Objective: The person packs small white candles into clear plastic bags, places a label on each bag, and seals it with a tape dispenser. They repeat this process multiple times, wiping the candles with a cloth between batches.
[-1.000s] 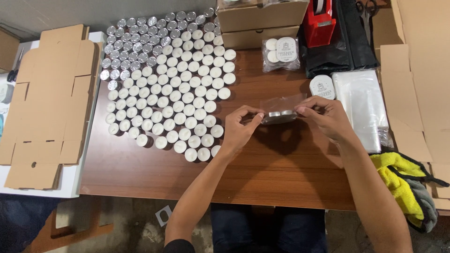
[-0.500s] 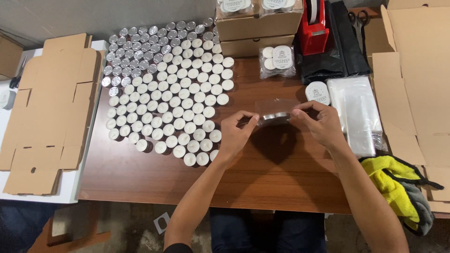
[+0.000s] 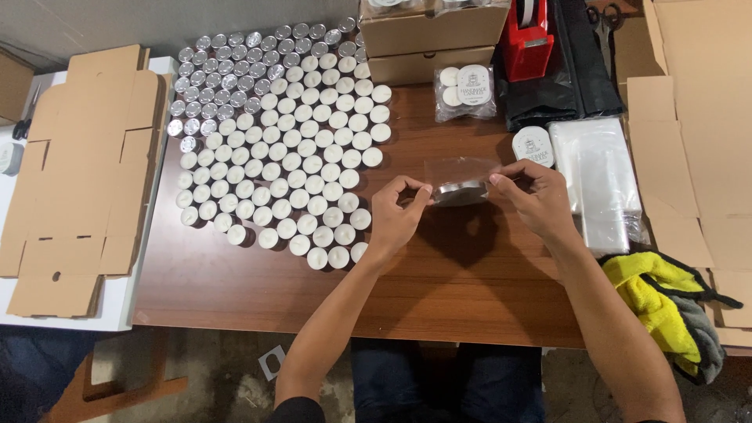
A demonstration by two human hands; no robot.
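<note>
Both hands hold a small clear plastic bag (image 3: 460, 178) above the brown wooden table (image 3: 235, 290). My left hand (image 3: 395, 215) pinches its left edge and my right hand (image 3: 533, 196) pinches its right edge. Silver-cupped tealight candles lie in a row inside the bag's lower part. A large spread of white tealight candles (image 3: 282, 149) covers the table just left of my left hand; several at the far corner show only their silver cups.
A stack of clear bags (image 3: 599, 180) and a round white labelled lid (image 3: 533, 145) lie right of my hands. A filled bag of candles (image 3: 466, 90), cardboard boxes (image 3: 435, 35), a red tape dispenser (image 3: 526, 35), flat cardboard (image 3: 78, 172) and a yellow cloth (image 3: 650, 301) surround them.
The view shifted slightly. Both hands still hold the bag in the same place, with my fingers pinched tighter on its edges.
</note>
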